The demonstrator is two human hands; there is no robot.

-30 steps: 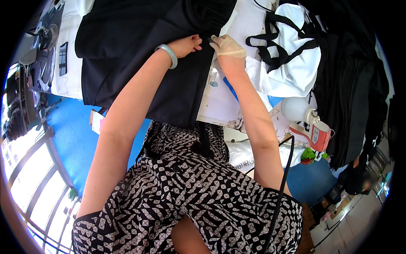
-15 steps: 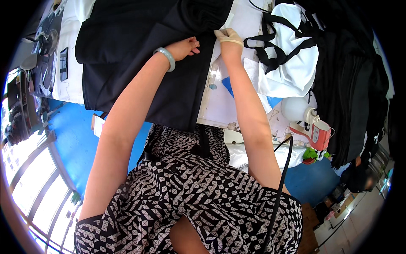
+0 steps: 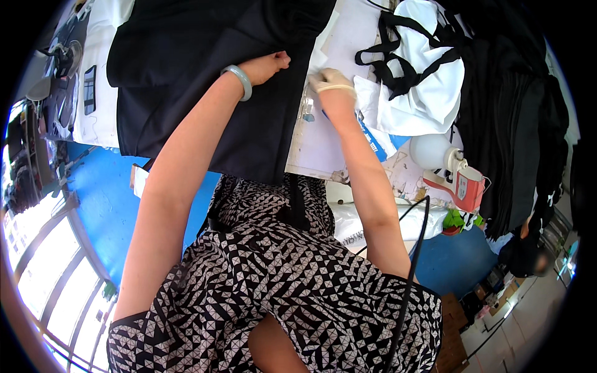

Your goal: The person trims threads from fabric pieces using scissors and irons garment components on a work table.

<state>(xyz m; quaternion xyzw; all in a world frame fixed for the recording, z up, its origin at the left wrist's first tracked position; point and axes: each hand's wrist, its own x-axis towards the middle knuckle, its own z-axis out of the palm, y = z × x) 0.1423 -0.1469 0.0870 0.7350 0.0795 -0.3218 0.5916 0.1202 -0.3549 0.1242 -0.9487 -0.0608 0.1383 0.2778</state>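
Folded black cloth point(image 3: 180, 93) covers the middle of the white table and hangs over its near edge. My left hand point(image 3: 266, 67), with a pale bangle at the wrist, rests on the cloth with its fingers curled closed; anything inside them is hidden. Just right of the cloth's edge is my right hand point(image 3: 333, 81), in a pale covering with a band round it. Its fingers are bent together above the white tabletop, and what they may hold does not show.
To the right lie a white cloth bag with black straps point(image 3: 420, 81) and a blue-and-white packet point(image 3: 376, 142). A red handheld device with a white globe point(image 3: 429, 152) sits nearby. Stacked black fabric point(image 3: 513, 137) fills the far right. A phone point(image 3: 90, 90) lies at left.
My right hand has moved nearer to me, down along the cloth's edge. My left hand stays at about the same place on the cloth, its fingers more tightly curled.
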